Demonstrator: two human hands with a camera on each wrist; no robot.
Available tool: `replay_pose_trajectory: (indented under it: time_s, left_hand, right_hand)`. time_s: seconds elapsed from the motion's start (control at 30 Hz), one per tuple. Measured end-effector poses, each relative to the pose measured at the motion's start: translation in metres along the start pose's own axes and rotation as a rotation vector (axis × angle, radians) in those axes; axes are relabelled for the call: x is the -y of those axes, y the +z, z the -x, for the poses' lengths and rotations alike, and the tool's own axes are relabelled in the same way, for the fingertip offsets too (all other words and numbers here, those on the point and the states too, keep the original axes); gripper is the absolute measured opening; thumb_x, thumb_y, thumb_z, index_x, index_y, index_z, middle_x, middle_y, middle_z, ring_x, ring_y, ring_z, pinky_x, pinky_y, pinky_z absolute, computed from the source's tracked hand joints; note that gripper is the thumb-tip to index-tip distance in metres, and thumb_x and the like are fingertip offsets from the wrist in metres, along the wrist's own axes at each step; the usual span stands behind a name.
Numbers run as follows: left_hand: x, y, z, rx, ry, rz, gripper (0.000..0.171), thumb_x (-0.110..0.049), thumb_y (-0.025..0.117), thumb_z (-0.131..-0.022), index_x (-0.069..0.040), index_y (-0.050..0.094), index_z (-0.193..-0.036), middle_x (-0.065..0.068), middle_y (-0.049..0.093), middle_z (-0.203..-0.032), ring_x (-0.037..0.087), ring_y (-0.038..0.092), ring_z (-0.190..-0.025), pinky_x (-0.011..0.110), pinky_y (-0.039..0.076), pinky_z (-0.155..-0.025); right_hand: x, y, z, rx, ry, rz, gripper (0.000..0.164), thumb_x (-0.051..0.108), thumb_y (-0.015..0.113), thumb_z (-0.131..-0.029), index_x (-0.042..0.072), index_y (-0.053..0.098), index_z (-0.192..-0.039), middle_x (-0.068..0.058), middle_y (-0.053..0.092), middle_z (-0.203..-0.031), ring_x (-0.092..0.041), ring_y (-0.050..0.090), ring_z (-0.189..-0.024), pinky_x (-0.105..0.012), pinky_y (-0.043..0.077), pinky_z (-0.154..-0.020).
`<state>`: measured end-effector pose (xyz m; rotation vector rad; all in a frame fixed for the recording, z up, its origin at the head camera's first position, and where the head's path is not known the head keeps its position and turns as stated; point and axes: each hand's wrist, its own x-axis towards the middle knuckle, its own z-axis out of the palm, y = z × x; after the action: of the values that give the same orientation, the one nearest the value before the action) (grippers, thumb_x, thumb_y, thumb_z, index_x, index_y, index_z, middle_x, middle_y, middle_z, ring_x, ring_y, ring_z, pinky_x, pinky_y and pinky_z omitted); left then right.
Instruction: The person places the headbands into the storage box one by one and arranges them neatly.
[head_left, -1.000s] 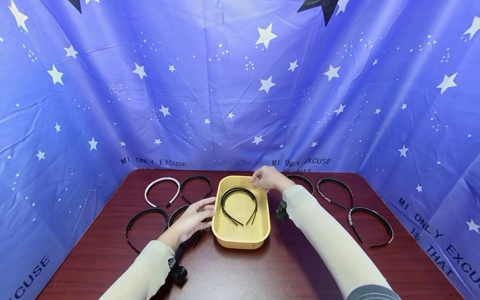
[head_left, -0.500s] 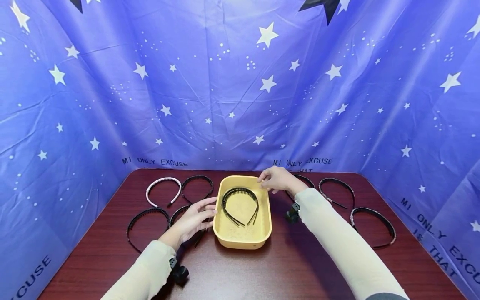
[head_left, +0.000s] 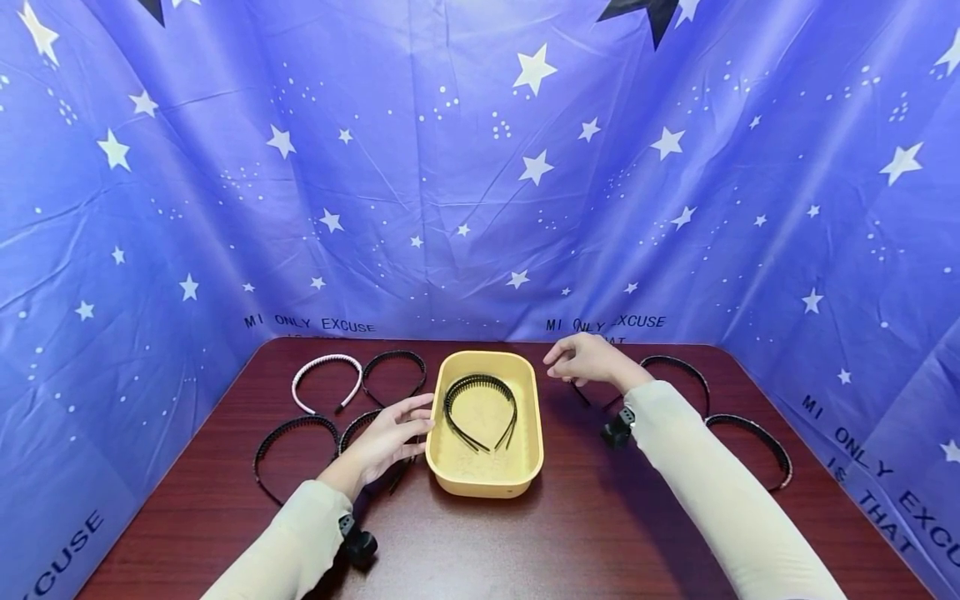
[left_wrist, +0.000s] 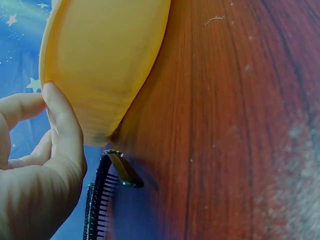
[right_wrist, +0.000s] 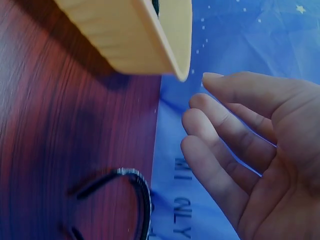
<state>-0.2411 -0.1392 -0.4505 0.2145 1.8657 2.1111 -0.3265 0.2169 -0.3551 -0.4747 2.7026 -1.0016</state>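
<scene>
The yellow basin (head_left: 483, 485) stands upright on the dark red wood table (head_left: 465, 554), between the two hands, with its long axis running away from the person. The left hand (head_left: 381, 442) is at the basin's left side, fingers spread and reaching toward it; the left wrist view shows the tips against the rim. The right hand (head_left: 588, 360) is apart from the basin, beyond its right side near the far corner, with fingers loosely bent, separate and holding nothing.

Inside the basin lie black toothed headbands (head_left: 480, 380), seemingly two overlapping, though the exact number is hard to tell. Their arch points to the far end and their tips face the person, so they lie nearly along the basin's length.

Below the right hand is a dark headband (right_wrist: 145, 202), partly hidden in the head view, its tips also turned toward the person. A patterned headband (head_left: 750, 423) and another black one (head_left: 678, 364) lie farther right.

Beside the left hand, a black comb headband (head_left: 348, 432) is partly covered by it. Farther left are a pale pink headband (head_left: 326, 359), with two more black headbands (head_left: 295, 421) near it, all with arches pointing away.
</scene>
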Motion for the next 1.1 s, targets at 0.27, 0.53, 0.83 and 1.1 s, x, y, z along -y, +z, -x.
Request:
replay_pose_trajectory:
  time_s: [0.27,0.53,0.83,1.1]
  left_hand:
    - [0.0,0.0,-0.002,0.001,0.004,-0.009,0.06,-0.004,0.061,-0.097,-0.001,0.036,-0.151,0.027,0.05,-0.136,0.024,0.059,-0.111,0.036,0.055,-0.085]
    - [0.001,-0.001,-0.001,0.005,0.012,-0.006,0.06,-0.005,0.061,-0.097,0.0,0.036,-0.151,0.028,0.051,-0.135,0.024,0.059,-0.111,0.037,0.055,-0.086]
    - [0.002,0.0,-0.001,0.008,0.014,0.001,0.06,-0.004,0.06,-0.097,0.0,0.035,-0.152,0.029,0.049,-0.137,0.025,0.058,-0.112,0.039,0.054,-0.088]
    - [0.003,-0.002,-0.001,0.01,0.014,0.002,0.061,-0.004,0.06,-0.097,0.0,0.035,-0.152,0.028,0.05,-0.136,0.025,0.058,-0.112,0.038,0.054,-0.088]
  right_hand:
    - [-0.016,-0.02,0.014,-0.025,0.023,0.019,0.021,0.015,0.072,-0.092,0.007,0.072,-0.112,-0.009,0.074,-0.096,-0.024,0.068,-0.085,-0.036,0.059,-0.068]
    - [-0.035,-0.039,0.029,-0.049,0.035,-0.01,0.025,0.017,0.072,-0.093,0.005,0.071,-0.114,-0.006,0.073,-0.093,-0.02,0.067,-0.083,-0.039,0.059,-0.069]
    - [-0.057,-0.058,0.047,-0.06,0.07,-0.081,0.029,0.015,0.068,-0.095,0.0,0.068,-0.12,-0.002,0.072,-0.094,-0.021,0.065,-0.084,-0.037,0.057,-0.067]
    - [-0.085,-0.068,0.065,-0.059,0.097,-0.117,0.035,0.015,0.064,-0.097,-0.005,0.062,-0.125,-0.012,0.073,-0.105,-0.027,0.067,-0.093,-0.047,0.057,-0.076]
